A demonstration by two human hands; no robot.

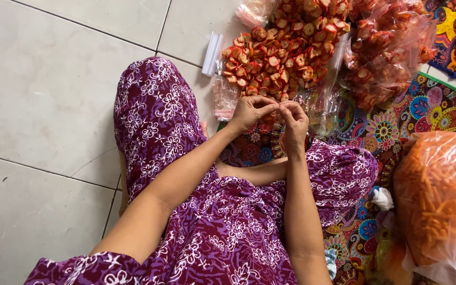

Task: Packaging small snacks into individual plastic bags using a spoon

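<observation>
I sit cross-legged on the floor in a purple flowered dress. My left hand (250, 111) and my right hand (294, 120) meet in front of my knees, fingers pinched together on the top of a small clear plastic bag (273, 119) that is mostly hidden between them. Just beyond my hands lies a heap of round red-rimmed crackers (278, 53) on clear plastic. A small filled clear bag (224, 97) rests left of my left hand.
A large clear bag of the same red crackers (386, 50) lies at the upper right. A big bag of orange stick snacks (439, 195) stands at the right. A colourful patterned mat (428, 108) covers the floor there. A white roll (212, 53) lies on grey tiles (43, 95).
</observation>
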